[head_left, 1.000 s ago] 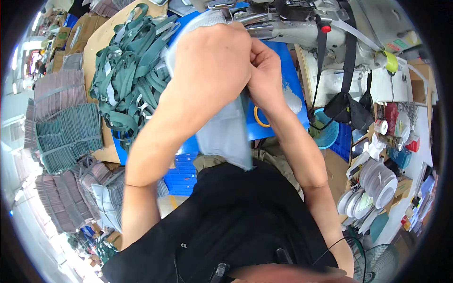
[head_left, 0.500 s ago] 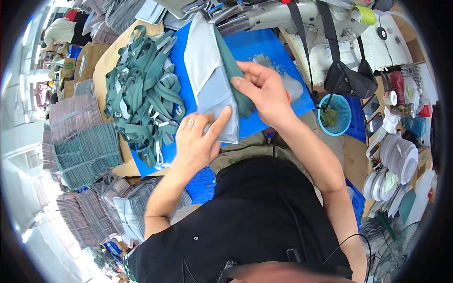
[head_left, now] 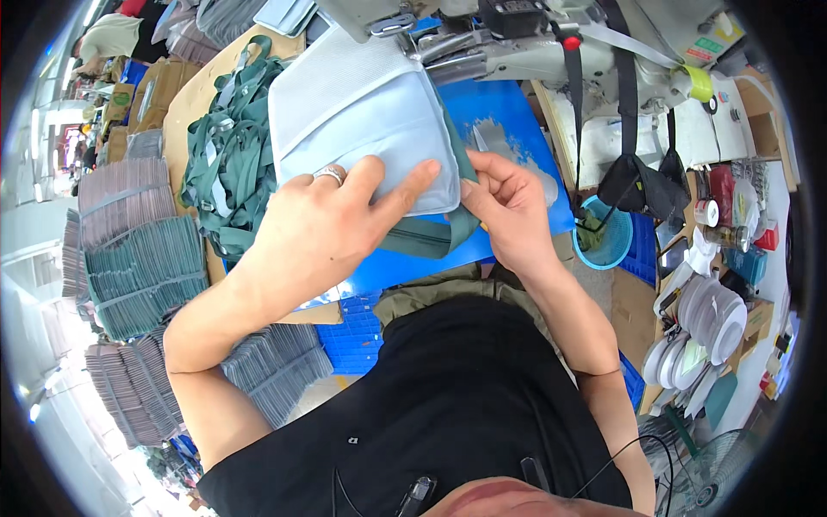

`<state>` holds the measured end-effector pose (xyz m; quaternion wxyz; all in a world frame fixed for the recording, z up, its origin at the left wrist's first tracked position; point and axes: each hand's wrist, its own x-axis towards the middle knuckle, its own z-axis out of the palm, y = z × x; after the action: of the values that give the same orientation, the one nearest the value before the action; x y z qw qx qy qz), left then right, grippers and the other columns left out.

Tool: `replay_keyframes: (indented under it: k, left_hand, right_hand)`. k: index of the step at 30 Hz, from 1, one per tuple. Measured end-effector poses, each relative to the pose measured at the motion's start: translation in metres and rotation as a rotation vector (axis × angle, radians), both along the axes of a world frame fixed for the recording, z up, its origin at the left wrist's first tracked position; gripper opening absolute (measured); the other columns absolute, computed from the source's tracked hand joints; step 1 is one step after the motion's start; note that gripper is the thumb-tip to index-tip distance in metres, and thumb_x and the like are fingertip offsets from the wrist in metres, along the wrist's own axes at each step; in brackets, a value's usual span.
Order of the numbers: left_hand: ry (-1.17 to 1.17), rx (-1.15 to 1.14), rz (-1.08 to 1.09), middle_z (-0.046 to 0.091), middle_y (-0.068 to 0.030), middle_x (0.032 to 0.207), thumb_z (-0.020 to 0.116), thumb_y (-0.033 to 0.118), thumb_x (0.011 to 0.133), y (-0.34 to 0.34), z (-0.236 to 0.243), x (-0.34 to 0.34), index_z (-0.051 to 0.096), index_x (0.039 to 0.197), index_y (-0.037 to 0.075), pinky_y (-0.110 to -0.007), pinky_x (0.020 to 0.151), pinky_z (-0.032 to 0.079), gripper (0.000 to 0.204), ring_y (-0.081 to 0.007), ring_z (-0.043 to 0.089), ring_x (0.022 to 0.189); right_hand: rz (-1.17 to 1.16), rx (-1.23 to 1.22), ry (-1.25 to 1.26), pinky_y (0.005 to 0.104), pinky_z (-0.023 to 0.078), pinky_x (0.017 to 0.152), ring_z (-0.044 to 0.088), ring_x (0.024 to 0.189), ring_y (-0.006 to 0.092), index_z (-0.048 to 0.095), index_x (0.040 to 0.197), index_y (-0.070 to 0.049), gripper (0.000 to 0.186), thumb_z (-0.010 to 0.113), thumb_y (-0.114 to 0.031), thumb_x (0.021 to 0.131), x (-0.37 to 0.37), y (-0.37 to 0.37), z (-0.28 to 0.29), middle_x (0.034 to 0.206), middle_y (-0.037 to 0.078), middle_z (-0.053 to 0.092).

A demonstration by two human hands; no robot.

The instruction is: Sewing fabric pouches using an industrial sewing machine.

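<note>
A light grey-blue fabric panel (head_left: 388, 138) with a paler mesh section lies flat on the blue work surface (head_left: 508, 108). Its far edge reaches the presser-foot end of a sewing machine (head_left: 525, 62). My left hand (head_left: 332, 211) rests on the panel's near part, fingers apart, index finger stretched toward the right corner. At that corner my right hand (head_left: 512, 215) pinches a dark green strap (head_left: 426, 237) along the panel's edge. The strap loops out below the near edge, and its part beneath the panel is hidden.
Left of the panel lies a heap of green straps (head_left: 228, 172). Bundled fabric stacks (head_left: 142, 267) stand farther left. On the right are a hanging black pouch (head_left: 642, 189), a blue basket (head_left: 612, 241) with green scraps and white spools (head_left: 711, 319).
The panel, folded or tilted before, now lies spread flat with its far edge at the machine. My left hand has moved over it; my right hand has shifted slightly right and nearer.
</note>
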<state>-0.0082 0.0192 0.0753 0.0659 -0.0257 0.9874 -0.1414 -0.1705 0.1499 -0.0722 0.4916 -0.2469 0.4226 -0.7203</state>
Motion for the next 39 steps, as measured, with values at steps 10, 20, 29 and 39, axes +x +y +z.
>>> replay_keyframes:
  k: [10, 20, 29, 39]
  left_hand:
    - [0.008, -0.022, 0.04, 0.052, -0.0071, 0.088, 0.067, 0.007, 0.081, -0.051, 0.008, -0.027, 0.058, 0.147, 0.027, -0.038, 0.057, 0.055, 0.069, -0.0235, 0.064, 0.064]
    - [0.062, -0.11, 0.008, 0.059, -0.0093, 0.096, 0.07, 0.004, 0.082, -0.088, 0.009, -0.047, 0.062, 0.143, 0.022, -0.038, 0.063, 0.055, 0.064, -0.0248, 0.069, 0.072]
    - [0.111, -0.113, -0.005, 0.063, -0.0118, 0.095, 0.067, 0.007, 0.084, -0.082, 0.007, -0.05, 0.069, 0.134, 0.016, -0.036, 0.062, 0.056, 0.051, -0.0263, 0.07, 0.07]
    - [0.183, 0.035, 0.237, 0.064, -0.0156, 0.092, 0.066, 0.006, 0.082, -0.041, -0.014, -0.065, 0.067, 0.128, 0.002, -0.044, 0.062, 0.057, 0.046, -0.0347, 0.069, 0.069]
  right_hand:
    - [0.009, -0.015, -0.025, 0.0183, 0.042, 0.062, 0.055, 0.069, -0.0003, 0.064, 0.131, 0.005, 0.034, 0.067, -0.004, 0.098, -0.022, -0.065, 0.006, 0.08, -0.004, 0.066]
    - [-0.013, -0.084, -0.053, 0.0217, 0.054, 0.071, 0.068, 0.078, 0.0066, 0.068, 0.116, 0.008, 0.022, 0.066, -0.005, 0.098, -0.028, -0.095, 0.006, 0.091, 0.008, 0.076]
    - [-0.043, -0.076, 0.002, 0.0235, 0.057, 0.065, 0.068, 0.07, 0.0091, 0.068, 0.117, 0.005, 0.022, 0.067, -0.007, 0.099, -0.027, -0.098, 0.001, 0.089, 0.006, 0.074]
    - [-0.065, -0.071, -0.054, 0.0197, 0.048, 0.062, 0.063, 0.069, 0.0034, 0.07, 0.115, 0.005, 0.019, 0.067, -0.004, 0.099, -0.024, -0.095, 0.003, 0.084, 0.003, 0.074]
